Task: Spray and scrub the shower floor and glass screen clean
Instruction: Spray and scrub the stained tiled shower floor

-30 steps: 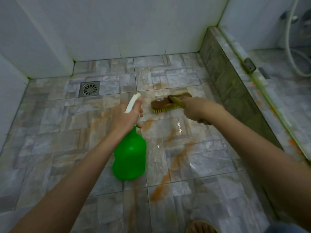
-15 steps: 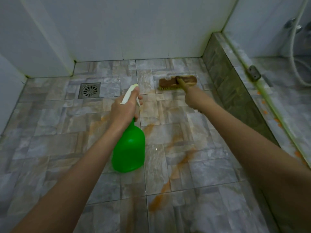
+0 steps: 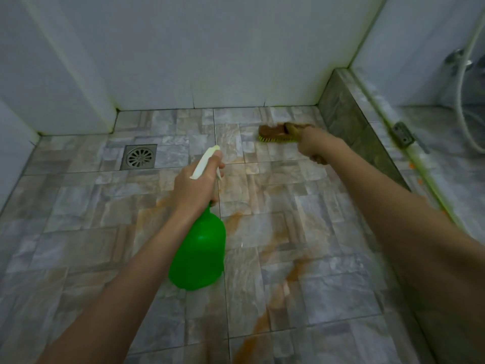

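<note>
The light is dim and soft, and it makes everything look a bit blue and grey. It falls evenly, so you cannot tell where it comes from. Shadows are faint; only the corners where the walls [image 3: 210, 48] meet the floor [image 3: 78, 232] look darker. A tiny white glint shines on a tile just beside the green bottle [image 3: 199, 253], which is the brightest colour here. Nothing is really sharp. The brush [image 3: 273, 131] and the right hand [image 3: 315, 145] are smeared, and the hose [image 3: 459, 95] at the far right is fuzzy. Straight lines bend near the edges, and the arms look stretched at the bottom.
</note>
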Motion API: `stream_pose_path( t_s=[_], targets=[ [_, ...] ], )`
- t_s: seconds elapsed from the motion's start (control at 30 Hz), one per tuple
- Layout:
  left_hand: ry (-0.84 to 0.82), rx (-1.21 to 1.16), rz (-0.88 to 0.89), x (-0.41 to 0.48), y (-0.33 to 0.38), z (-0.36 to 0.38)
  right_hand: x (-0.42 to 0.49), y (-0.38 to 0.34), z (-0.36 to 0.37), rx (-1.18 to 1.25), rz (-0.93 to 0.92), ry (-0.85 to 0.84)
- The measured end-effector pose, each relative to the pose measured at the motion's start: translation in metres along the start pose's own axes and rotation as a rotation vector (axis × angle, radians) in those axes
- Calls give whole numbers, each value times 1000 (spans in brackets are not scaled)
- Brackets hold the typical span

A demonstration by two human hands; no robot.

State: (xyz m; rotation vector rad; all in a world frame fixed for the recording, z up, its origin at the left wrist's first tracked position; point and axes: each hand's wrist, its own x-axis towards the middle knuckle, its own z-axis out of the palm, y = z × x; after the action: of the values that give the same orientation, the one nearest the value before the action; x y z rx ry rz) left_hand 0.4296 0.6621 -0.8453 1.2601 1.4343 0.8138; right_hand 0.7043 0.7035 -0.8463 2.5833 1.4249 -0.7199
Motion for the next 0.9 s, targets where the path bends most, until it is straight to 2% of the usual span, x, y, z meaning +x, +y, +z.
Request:
stream_pose_path(
  t_s=[0.1, 0.17, 0.3, 0.4, 0.47, 0.53, 0.6, 0.7, 0.8, 0.9],
  targets=[
    [17, -13, 24, 8, 2, -2, -44, -3, 26, 0, -78, -51],
    [22, -33, 31, 12, 4, -3, -43, -1, 35, 2, -122, -15],
    [14, -41, 29, 15, 7, -3, 21, 5, 4, 140, -18, 100],
    [4, -62, 29, 18, 7, -3, 22, 3, -2, 98, 37, 49],
    [12, -69, 26, 22, 7, -5, -2, 0, 10, 39, 0, 17],
    [24, -70, 22, 26, 6, -7, -24, 1, 20, 92, -64, 0],
    [25, -70, 13, 26, 5, -8, -11, 6, 19, 127, -96, 53],
    [27, -73, 11, 24, 3, -11, 36, 11, -2, 190, 3, 141],
    [52, -77, 30, 23, 0, -15, 38, -3, -10, 125, 34, 68],
    [69, -83, 38, 23, -3, -22, 5, -18, 7, 31, -34, 28]
  ],
)
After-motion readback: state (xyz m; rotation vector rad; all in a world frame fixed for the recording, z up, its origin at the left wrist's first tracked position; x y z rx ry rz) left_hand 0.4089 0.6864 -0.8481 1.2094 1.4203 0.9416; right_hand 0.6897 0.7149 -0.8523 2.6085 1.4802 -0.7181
